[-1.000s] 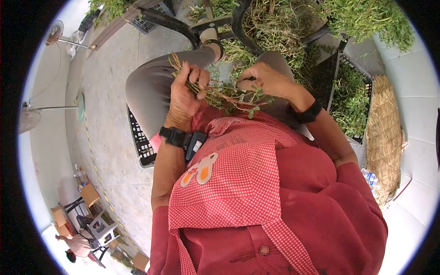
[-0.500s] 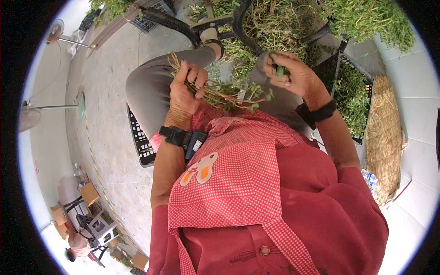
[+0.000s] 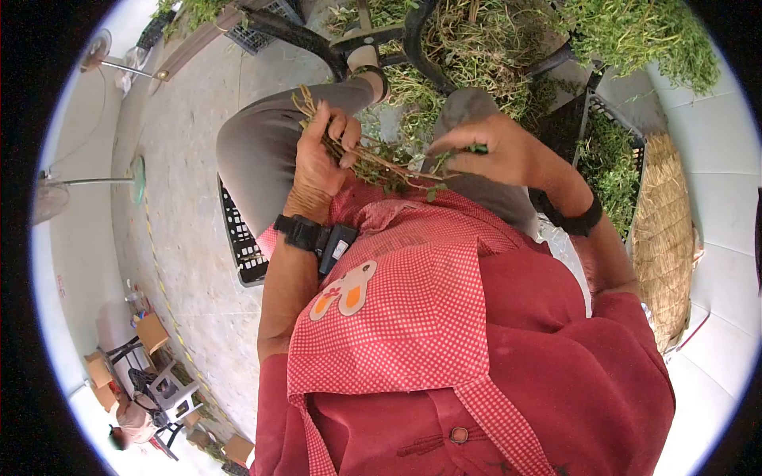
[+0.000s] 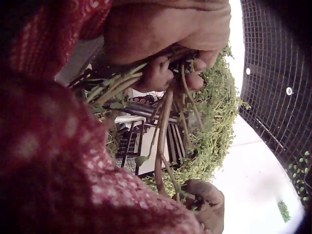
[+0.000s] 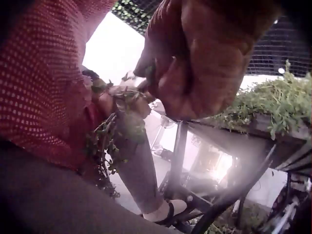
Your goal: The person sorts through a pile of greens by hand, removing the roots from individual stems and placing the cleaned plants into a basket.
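Observation:
In the head view my left hand (image 3: 321, 155) grips a bunch of leafy green stems (image 3: 381, 168) over my lap. Its cut ends poke up past the fingers; the leafy ends trail to the right. In the left wrist view a thick brownish stem (image 4: 165, 122) hangs from that grip. My right hand (image 3: 504, 155) is at the bunch's leafy end, thumb and fingers close around it. A bit of green sprig (image 3: 478, 148) shows between those fingers. The right wrist view has the right hand (image 5: 204, 63) curled near the leaves (image 5: 109, 139), its fingertips partly hidden.
A black crate of greens (image 3: 607, 170) stands to my right beside a straw bundle (image 3: 665, 238). More greens (image 3: 643, 40) lie on the table ahead, and a heap of stems (image 3: 484, 47) covers the floor below. Black table legs (image 3: 413, 44) stand in front. Someone sits far left.
My right hand first was at the leafy ends, drew back up and right with a green piece in its fingers, then came back to the bunch. The left hand has stayed in place.

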Tool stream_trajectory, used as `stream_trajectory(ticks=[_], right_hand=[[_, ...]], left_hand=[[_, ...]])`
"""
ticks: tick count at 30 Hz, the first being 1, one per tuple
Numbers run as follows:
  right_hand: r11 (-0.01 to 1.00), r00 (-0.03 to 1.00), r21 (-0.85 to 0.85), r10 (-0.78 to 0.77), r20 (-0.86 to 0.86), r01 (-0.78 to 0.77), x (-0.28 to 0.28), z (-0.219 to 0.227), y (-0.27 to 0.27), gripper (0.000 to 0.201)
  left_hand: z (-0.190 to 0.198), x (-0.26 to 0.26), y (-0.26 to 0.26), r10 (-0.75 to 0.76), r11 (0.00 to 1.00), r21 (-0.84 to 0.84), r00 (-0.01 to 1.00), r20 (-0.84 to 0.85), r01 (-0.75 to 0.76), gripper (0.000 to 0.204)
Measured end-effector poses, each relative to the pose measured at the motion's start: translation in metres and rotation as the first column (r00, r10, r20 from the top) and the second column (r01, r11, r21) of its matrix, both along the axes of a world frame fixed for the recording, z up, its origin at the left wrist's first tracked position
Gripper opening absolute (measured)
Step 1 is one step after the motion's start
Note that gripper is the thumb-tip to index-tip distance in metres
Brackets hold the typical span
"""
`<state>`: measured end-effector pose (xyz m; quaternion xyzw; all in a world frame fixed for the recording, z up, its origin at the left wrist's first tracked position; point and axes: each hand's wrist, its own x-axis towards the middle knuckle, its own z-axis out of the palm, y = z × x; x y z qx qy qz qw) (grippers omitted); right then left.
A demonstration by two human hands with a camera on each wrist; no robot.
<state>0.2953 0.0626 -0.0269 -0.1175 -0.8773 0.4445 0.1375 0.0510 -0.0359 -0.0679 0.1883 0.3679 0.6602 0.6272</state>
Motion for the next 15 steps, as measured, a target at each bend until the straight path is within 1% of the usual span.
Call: stream_trajectory(ticks=[1,3,4,6,7,9,10,11,12,13,14,15], right_hand=[[1.0,1.0,0.0,0.0,0.001,0.0,-0.001,-0.002,0.0,0.022],[0.966,0.996,0.253,0.035,0.08,-0.054,-0.002,-0.011,-0.001,0.024],[0.966,0.996,0.254,0.035,0.08,-0.055,-0.002,-0.013,-0.001,0.024],[0.962,0.987,0.267,0.023,0.159,-0.065,-0.001,-0.017,-0.001,0.024],[0.962,0.987,0.265,0.025,0.159,-0.067,-0.002,-0.019,-0.002,0.024],[0.947,0.98,0.32,-0.103,0.17,0.044,-0.001,-0.022,-0.004,0.02],[0.946,0.979,0.321,-0.109,0.17,0.05,0.001,-0.029,-0.004,0.02],[0.949,0.941,-0.028,-0.308,0.138,0.315,0.003,-0.036,-0.003,0.018],[0.771,0.856,-0.375,-0.485,0.179,0.515,0.006,-0.041,-0.001,0.016],[0.771,0.857,-0.377,-0.483,0.18,0.514,0.012,-0.045,0.002,0.016],[0.654,0.86,-0.604,-0.5,0.107,0.455,0.019,-0.046,0.005,0.013],[0.505,0.847,-0.789,-0.531,0.037,0.351,0.024,-0.047,0.009,0.009]], left_hand=[[0.001,0.0,0.0,0.014,1.0,-0.014,1.0,-0.016,-0.014,0.04],[0.002,0.001,0.001,0.026,0.999,-0.026,0.999,-0.033,-0.027,0.04],[0.003,0.0,0.0,0.027,0.999,-0.03,0.999,-0.04,-0.028,0.04],[0.002,0.0,0.0,0.03,0.999,-0.036,0.998,-0.047,-0.031,0.04],[0.001,0.0,0.0,0.042,0.999,-0.025,0.998,-0.054,-0.044,0.04],[-0.001,-0.001,0.0,0.053,0.998,-0.013,0.997,-0.062,-0.054,0.041],[-0.002,-0.002,0.0,0.025,1.0,0.006,1.0,-0.015,-0.025,0.039],[0.0,-0.002,0.0,0.0,1.0,0.029,1.0,0.031,-0.001,0.037],[0.002,-0.002,0.0,0.002,1.0,0.029,1.0,0.029,-0.003,0.037],[0.005,-0.002,-0.001,0.048,0.999,0.001,0.998,0.044,-0.048,0.038],[0.007,-0.001,-0.001,0.094,0.995,-0.03,0.994,0.058,-0.092,0.038],[0.004,-0.002,-0.001,0.092,0.995,-0.03,0.994,0.058,-0.091,0.038]])
